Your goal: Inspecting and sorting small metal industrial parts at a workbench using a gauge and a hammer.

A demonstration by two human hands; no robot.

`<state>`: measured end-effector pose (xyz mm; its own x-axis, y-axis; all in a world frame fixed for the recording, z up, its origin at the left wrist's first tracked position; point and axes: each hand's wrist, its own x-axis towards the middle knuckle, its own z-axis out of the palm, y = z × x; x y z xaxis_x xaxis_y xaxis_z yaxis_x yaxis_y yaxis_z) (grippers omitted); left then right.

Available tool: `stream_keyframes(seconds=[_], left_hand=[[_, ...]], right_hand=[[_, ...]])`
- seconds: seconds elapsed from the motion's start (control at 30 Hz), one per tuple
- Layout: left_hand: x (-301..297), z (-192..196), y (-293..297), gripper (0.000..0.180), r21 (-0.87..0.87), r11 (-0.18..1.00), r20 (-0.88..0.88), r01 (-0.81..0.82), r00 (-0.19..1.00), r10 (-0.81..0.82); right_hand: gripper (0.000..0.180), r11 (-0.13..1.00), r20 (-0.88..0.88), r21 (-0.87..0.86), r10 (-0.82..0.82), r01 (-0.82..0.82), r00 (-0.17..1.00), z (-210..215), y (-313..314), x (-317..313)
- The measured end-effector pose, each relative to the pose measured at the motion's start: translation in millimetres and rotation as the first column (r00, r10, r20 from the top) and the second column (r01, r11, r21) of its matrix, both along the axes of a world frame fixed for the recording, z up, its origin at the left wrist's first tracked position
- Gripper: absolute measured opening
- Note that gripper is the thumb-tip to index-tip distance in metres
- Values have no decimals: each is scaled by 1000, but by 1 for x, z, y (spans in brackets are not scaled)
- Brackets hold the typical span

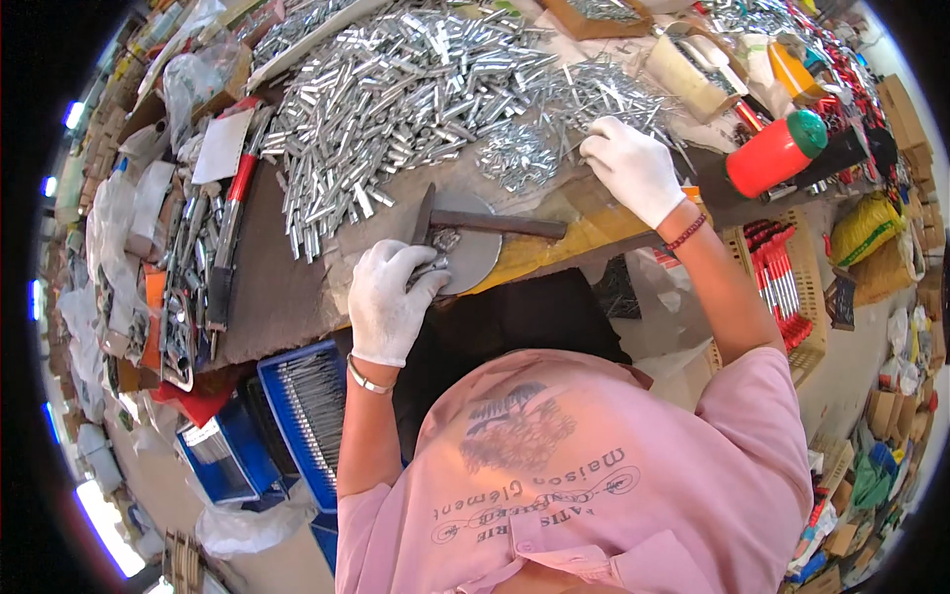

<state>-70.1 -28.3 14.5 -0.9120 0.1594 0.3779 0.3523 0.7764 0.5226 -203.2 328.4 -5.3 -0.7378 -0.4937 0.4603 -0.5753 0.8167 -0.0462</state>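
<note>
My left hand (388,299), in a white glove, is closed at the near left rim of a round grey metal plate (477,259). A small metal part (431,268) shows between its thumb and fingers. Across the plate lies a hammer (500,224), its head beside my left fingers and its handle pointing right. My right hand (635,170), also gloved, has its fingers bent together at the edge of a heap of thin metal pins (609,94). Whatever those fingertips hold is hidden. Left of it sits a small pile of tiny shiny metal pieces (517,156).
A large heap of short metal tubes (396,99) covers the bench's back. Red-handled tools (237,183) lie at left. At right rests a red bottle with a green cap (777,153). Below the bench are blue trays (307,416) and a yellow crate (807,287).
</note>
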Motion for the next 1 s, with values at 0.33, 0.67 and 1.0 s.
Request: stream_keyframes(seconds=[0.33,0.67,1.0], left_hand=[[2,-17,-6,12,134,990,119,-41,993,25],[9,-21,-8,16,116,992,78,-44,996,35],[8,-29,-8,18,239,970,144,-48,989,14]], right_hand=[[15,916,273,-291,355,-275,894,25,-110,85],[3,938,355,-259,315,-231,880,10,-134,82],[7,910,322,-301,380,-287,867,-1,-134,70]])
